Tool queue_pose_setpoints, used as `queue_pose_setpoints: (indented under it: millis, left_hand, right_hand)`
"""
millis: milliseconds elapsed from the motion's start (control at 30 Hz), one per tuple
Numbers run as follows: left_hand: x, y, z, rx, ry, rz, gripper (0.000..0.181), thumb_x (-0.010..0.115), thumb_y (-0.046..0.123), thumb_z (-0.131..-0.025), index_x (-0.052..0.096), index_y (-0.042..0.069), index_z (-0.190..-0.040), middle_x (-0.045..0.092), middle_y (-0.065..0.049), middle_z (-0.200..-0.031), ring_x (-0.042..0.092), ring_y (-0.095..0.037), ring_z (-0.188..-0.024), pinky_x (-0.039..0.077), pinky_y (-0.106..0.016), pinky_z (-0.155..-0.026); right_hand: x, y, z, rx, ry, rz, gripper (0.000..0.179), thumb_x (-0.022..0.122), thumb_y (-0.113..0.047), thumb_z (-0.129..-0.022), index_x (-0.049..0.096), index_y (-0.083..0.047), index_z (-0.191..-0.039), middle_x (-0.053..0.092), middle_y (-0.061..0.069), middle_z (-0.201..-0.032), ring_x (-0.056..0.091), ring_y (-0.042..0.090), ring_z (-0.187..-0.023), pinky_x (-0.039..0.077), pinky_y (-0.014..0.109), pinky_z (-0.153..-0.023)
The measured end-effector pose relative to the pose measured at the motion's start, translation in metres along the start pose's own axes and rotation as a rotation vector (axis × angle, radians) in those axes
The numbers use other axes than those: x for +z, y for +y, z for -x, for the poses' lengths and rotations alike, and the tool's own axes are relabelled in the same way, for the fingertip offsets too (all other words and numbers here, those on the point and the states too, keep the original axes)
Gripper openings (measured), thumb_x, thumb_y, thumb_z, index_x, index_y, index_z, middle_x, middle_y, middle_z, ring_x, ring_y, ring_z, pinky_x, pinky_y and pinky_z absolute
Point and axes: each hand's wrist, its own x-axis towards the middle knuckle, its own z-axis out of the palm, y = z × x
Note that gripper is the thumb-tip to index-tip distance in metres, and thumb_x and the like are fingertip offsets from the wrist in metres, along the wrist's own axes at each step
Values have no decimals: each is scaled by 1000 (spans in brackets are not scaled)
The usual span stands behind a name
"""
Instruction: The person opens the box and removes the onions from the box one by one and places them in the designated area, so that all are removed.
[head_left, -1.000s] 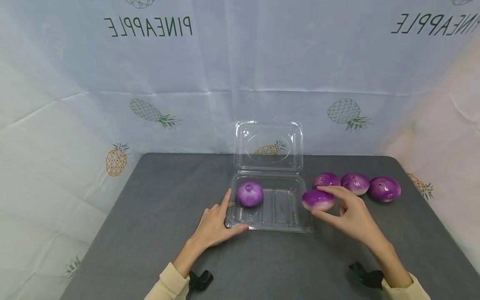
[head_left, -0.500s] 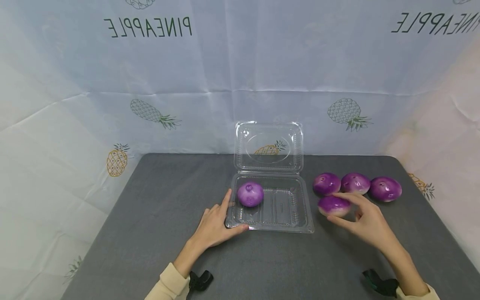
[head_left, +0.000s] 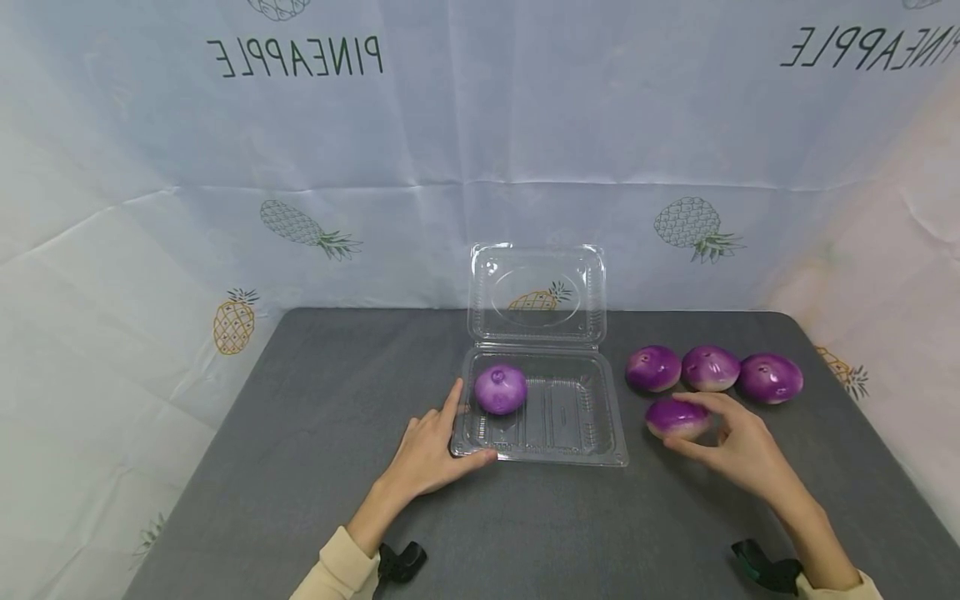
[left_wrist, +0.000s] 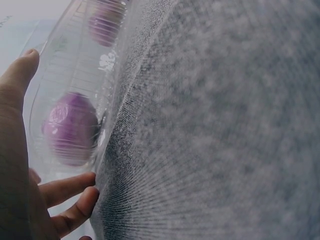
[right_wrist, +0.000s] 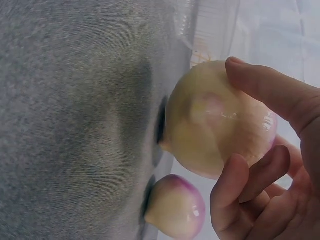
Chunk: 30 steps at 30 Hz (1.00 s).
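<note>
My right hand pinches a shiny purple onion with a pale underside between thumb and fingers. It sits in front of three similar onions lined up on the right. Whether the held onion touches the table is hard to tell; in the right wrist view its pale end faces the camera. The left hand spreads thumb and index finger along the front left corner of a clear plastic clamshell box, touching it. One onion lies in the left part of its base, and the lid stands raised behind.
A dark grey tabletop lies under everything. Right behind its back edge hangs a pale curtain printed with pineapples. Black straps with small devices circle both wrists.
The right hand has moved right and slightly nearer with the onion, from beside the box's right edge to before the row. My left hand and the box stay put.
</note>
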Motion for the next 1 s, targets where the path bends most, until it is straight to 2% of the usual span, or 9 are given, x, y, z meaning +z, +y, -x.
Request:
queue_pose_setpoints:
  millis: [133,267,800,1000]
  left_hand:
    - [0,0,0,-1,-4,0,118,72,72,-77,18,16,-165,66,2,-141,66,-27,-114,42,-49,-95]
    - [0,0,0,-5,-8,0,118,72,73,-77,18,17,-165,66,2,-141,66,-27,-115,42,-49,-95]
    - [1,-1,1,-7,-8,-6,117,71,73,-77,17,18,-166,66,0,-141,66,-26,-113,42,-48,-94]
    - [1,-1,0,-9,-7,-5,117,71,73,-77,17,19,-166,66,0,-141,65,-26,-113,41,-49,-95]
  right_hand:
    - [2,3,1,41,-44,0,63,92,-23,-73,67,-9,-129,67,19,-120,30,-2,-47,33,24,-45]
    - [3,5,2,46,-59,-7,63,92,-22,-74,67,-10,-130,67,18,-119,28,-2,-48,33,24,-46]
    - [9,10,3,-35,-13,21,61,93,-14,-70,67,-8,-126,62,24,-128,32,-3,-54,34,23,-48]
    - [12,10,2,-39,4,26,64,93,-13,-69,66,-7,-127,63,22,-127,32,-3,-53,34,23,-48]
